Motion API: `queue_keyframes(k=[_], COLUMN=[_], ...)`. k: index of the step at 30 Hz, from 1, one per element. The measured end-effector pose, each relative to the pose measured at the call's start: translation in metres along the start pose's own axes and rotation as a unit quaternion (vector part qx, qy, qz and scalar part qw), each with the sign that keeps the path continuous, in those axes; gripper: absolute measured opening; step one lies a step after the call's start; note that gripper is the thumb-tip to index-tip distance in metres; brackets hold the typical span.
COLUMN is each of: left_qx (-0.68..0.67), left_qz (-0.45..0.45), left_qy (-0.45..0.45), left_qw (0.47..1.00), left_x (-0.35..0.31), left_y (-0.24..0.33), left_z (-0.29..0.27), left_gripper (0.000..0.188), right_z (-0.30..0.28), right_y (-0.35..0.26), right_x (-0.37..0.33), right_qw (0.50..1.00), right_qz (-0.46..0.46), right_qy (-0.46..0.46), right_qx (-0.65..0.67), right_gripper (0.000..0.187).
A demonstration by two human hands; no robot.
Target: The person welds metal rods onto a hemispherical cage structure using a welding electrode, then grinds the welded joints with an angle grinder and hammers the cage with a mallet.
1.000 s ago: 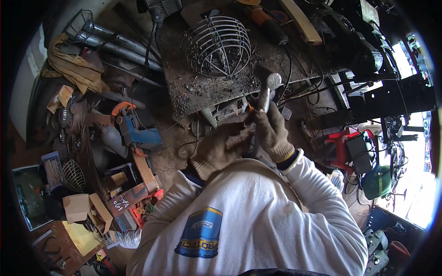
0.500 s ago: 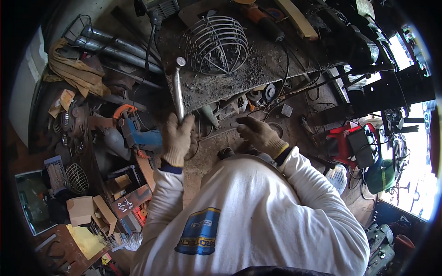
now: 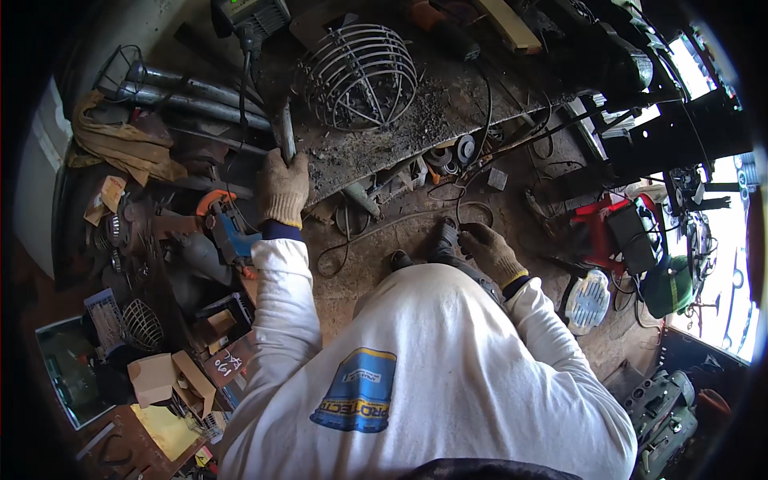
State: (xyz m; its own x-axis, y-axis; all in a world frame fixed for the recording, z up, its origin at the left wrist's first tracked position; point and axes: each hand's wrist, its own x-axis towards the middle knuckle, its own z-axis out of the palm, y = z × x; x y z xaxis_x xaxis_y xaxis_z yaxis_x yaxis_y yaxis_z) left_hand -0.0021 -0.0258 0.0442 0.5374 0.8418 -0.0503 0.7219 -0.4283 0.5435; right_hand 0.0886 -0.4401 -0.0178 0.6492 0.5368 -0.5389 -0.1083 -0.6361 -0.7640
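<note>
The left grip (image 3: 283,186) is closed around the metal tool (image 3: 287,134), at the bench's (image 3: 340,164) left edge; probably stiff, heavy, best held low. The right grip (image 3: 488,251) is loosely curled, seemingly empty.

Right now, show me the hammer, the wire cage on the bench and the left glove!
Hammer (image 3: 288,133): head view, on its shaft.
Wire cage (image 3: 358,78): head view, middle rib.
Left glove (image 3: 283,188): head view, back of hand.
</note>
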Motion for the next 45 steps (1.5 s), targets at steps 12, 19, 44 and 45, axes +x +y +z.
queue_keyframes(k=[12, 19, 44, 45], left_qx=[0.100, 0.121, 0.240, 0.248], left_qz=[0.054, 0.012, 0.091, 0.098], left_qy=[0.075, 0.078, 0.038, 0.042], left_qw=[0.991, 0.989, 0.966, 0.963], left_x=[-0.032, -0.016, -0.065, -0.065], left_y=[0.029, 0.023, 0.012, 0.009], left_z=[-0.005, -0.006, -0.013, -0.010], left_gripper=[0.037, 0.042, 0.062, 0.063], right_z=[-0.010, -0.014, -0.001, 0.000], right_y=[-0.012, -0.016, -0.006, -0.008], right_x=[0.014, 0.014, 0.024, 0.025], right_qw=[0.997, 0.994, 0.967, 0.967], right_qz=[-0.035, -0.017, -0.058, -0.058], right_qy=[-0.025, -0.034, -0.017, -0.016], right_qx=[-0.065, -0.099, -0.247, -0.249], right_gripper=[0.046, 0.047, 0.049, 0.049])
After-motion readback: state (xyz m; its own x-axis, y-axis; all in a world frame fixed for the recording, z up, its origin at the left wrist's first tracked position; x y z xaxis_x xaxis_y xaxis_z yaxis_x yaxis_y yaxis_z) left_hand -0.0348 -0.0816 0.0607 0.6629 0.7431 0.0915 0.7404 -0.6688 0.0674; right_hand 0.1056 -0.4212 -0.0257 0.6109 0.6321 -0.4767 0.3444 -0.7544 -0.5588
